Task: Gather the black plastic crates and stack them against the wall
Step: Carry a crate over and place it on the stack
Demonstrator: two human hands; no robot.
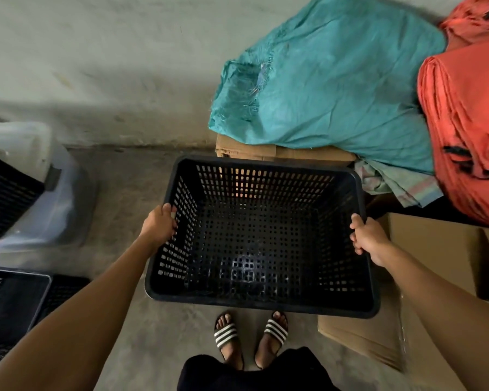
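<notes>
- Progress first: I'd call this mid-task. One black plastic crate point(261, 235) is up in the air over the concrete floor point(130, 193), carried in front of the person, right above the striped slides point(250, 333). It isn't stacked or against the wall point(110, 52) yet. That bare strip of floor along the wall looks like the likely drop spot, but that's my guess.
- More black crates point(9, 303) sit at the left edge, one apparently nested in or on top of another, and another dark slatted crate point(3, 193) is above them. So some gathering seems done, though I can't tell how many are left.
- The carried crate is empty; you see straight through the perforated bottom and sides.
- Clear plastic storage bin point(40, 176) on the left, lid on, contents too hazy to make out.
- Cardboard boxes point(435, 249) on the right, just beside the crate; a teal sack point(336, 88) lies on another box and a red bag point(469, 131) next to it. Can't see inside any of them.
- Left hand point(160, 221): grip closed over the crate's left rim, fingers hooked inside.
- Right hand point(369, 238): grip closed on the right rim, thumb on top.
</notes>
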